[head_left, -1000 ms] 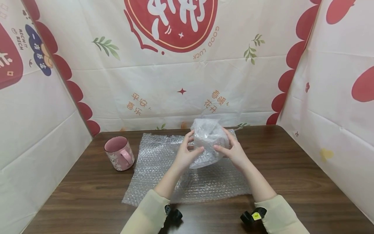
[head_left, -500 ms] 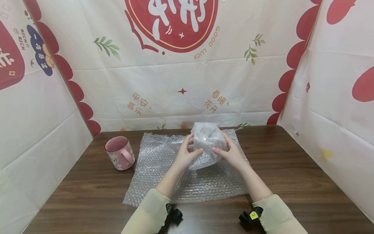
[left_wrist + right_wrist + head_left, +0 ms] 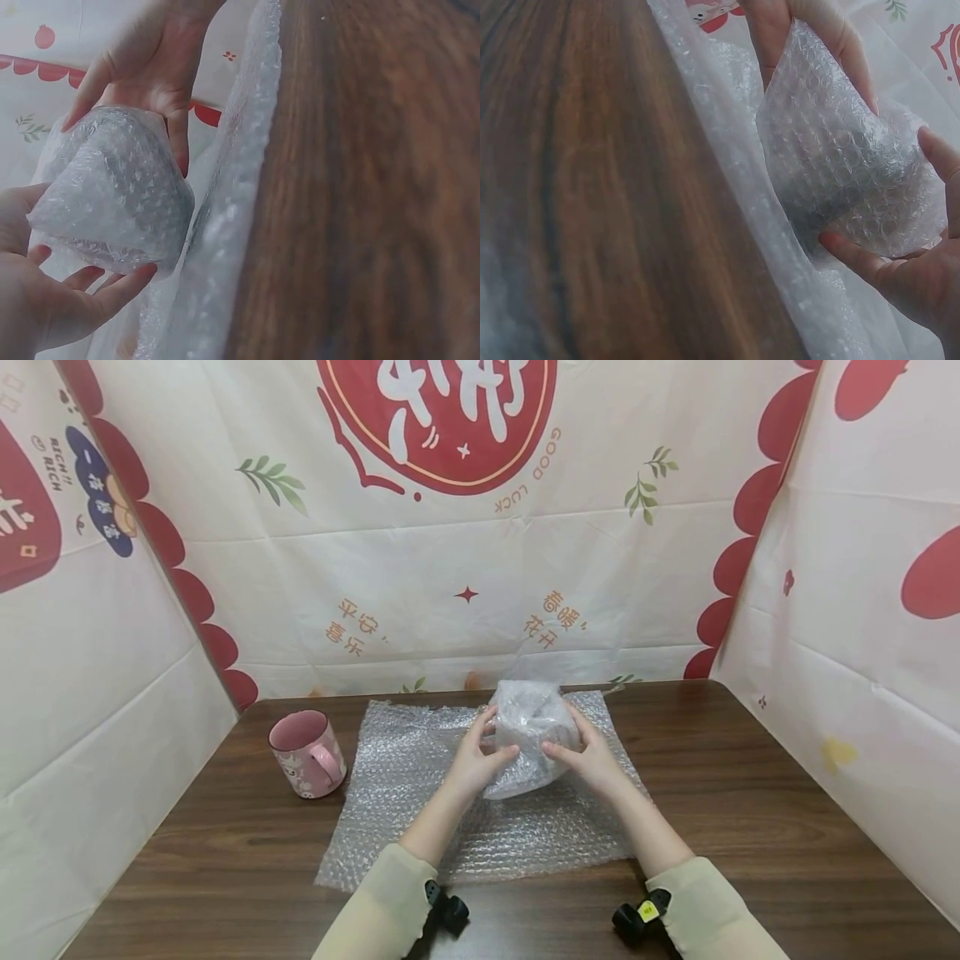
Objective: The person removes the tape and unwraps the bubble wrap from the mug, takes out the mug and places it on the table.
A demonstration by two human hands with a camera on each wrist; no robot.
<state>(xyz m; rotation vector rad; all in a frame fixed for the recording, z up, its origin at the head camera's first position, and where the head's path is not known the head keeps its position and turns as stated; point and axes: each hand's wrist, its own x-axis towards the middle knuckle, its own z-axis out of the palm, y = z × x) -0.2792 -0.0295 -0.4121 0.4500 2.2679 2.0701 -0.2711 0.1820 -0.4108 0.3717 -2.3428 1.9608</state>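
A bubble-wrapped bundle (image 3: 531, 735) is gripped between both hands above the middle of the table. My left hand (image 3: 478, 762) holds its left side, thumb on the near face and fingers spread around the far side. On the right side my right hand (image 3: 592, 762) grips it in the same way. The wrapping (image 3: 112, 187) is folded over in layers in the left wrist view, and what lies inside is hidden. Beneath the bundle, a flat sheet of bubble wrap (image 3: 390, 818) is spread on the table.
A pink mug (image 3: 307, 755) stands upright left of the sheet, its handle pointing right. The brown wooden table (image 3: 750, 827) is bordered at the back and both sides by a printed white cloth (image 3: 420, 560).
Both hands have lowered the bundle slightly and brought it a little nearer to me. The mug stays where it was, and the sheet still lies spread on the table.
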